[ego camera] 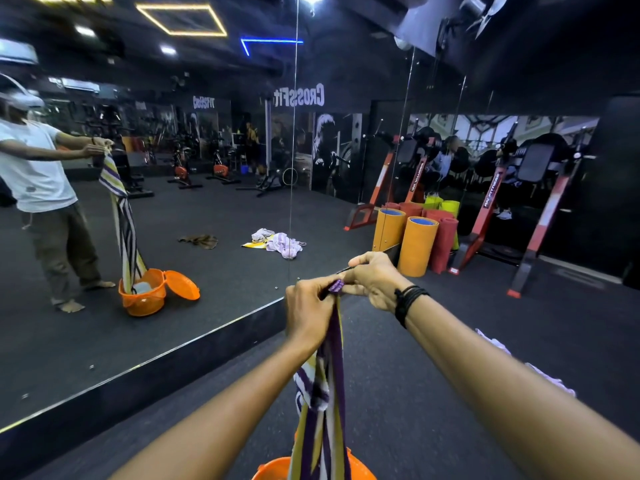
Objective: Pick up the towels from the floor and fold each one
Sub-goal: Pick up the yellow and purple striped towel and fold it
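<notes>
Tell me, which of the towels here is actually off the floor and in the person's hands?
The purple, yellow and white striped towel: both hands pinch its top edge, left hand and right hand, and it hangs down. The pale lilac towel lies on the floor at right.

Your 2 hands (341, 299) meet ahead of you, towel (325, 382) hanging into the basket (273, 469) below; mirror (173, 202) to your left, rolled mats (415, 244) ahead right.

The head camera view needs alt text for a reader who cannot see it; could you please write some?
Both hands, left hand and right hand, pinch the top edge of a striped towel that hangs toward an orange basket on a dark gym floor. A wall mirror ahead reflects the person and other towels.
</notes>
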